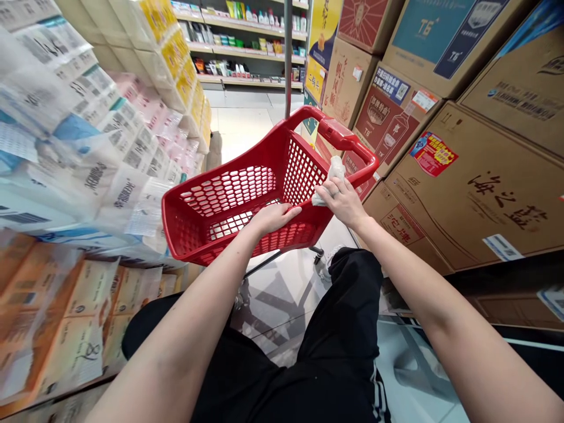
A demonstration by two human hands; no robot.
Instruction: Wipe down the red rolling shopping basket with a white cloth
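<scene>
A red plastic shopping cart with a perforated basket stands tilted across the view in front of me, its handle at the upper right. My left hand is closed over the basket's near rim. At the rim close to the handle, my right hand presses a crumpled white wipe, which shows above and below the fingers. A ring is on one finger of that hand. Through the basket's holes the pale floor shows, and I see nothing lying inside.
Stacked cardboard cartons rise close on the right. Wrapped tissue packs crowd the left side, with orange packs below. Store shelves with bottles stand beyond a tiled aisle. A grey pole rises behind the cart.
</scene>
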